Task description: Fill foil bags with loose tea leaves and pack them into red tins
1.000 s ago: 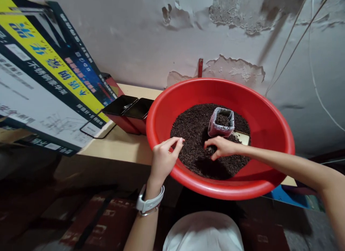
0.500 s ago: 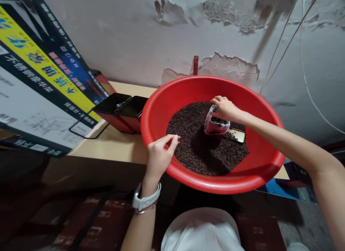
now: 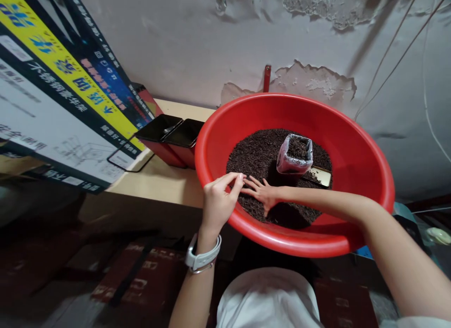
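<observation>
My right hand [image 3: 261, 192] reaches into a red basin [image 3: 282, 236], fingers spread apart on dark, loose bits that look like tea leaves [image 3: 250, 152]. Close to its fingertips, at the basin's left rim, my left hand [image 3: 220, 201] has thumb and fingers pinched together. Whatever is in that pinch, if anything, is too small to make out. A square container lined with clear plastic [image 3: 294, 161] stands in the leaves behind my right hand, filled with the same dark bits. Beside it lies a flat gold-coloured tray or lid [image 3: 321, 176], some leaves on it.
Two red boxes with dark open tops [image 3: 165, 147] stand left of the basin on a pale wooden board [image 3: 155, 189]. A large printed carton [image 3: 63, 97] leans at the left. Behind is a peeling wall [image 3: 183, 46] with hanging cords [image 3: 391, 48].
My right hand has left the top of the lined container and come down, toward me and leftward, onto the leaves, its fingers spreading. My left hand keeps its pinch; the view has shifted slightly.
</observation>
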`<state>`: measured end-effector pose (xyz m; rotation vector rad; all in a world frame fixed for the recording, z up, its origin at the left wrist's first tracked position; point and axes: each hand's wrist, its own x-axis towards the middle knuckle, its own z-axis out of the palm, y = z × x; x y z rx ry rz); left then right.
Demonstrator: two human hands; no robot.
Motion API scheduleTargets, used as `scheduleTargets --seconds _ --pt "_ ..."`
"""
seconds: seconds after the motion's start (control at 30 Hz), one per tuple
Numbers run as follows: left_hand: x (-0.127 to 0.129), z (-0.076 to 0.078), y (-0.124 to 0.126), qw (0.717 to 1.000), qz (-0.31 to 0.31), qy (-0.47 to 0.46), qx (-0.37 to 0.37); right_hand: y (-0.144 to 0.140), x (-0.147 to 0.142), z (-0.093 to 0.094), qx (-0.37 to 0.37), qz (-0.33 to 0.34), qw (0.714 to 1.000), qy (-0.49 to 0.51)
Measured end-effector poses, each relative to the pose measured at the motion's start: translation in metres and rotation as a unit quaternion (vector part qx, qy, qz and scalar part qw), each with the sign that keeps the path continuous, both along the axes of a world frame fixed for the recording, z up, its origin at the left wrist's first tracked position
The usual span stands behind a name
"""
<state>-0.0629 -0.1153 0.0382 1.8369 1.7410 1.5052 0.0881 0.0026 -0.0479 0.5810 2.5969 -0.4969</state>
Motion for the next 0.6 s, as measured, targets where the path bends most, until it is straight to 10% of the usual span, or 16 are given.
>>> scheduleTargets --seconds 0.23,0.6 --pt "0.0 0.001 0.0 1.0 0.005 0.003 0.001 0.051 -0.039 -0.012 0.055 -0.263 0.963 0.004" --pt "0.001 0.002 0.0 1.0 0.012 0.003 -0.016 0.012 0.011 0.023 -0.038 -0.14 0.989 -0.005"
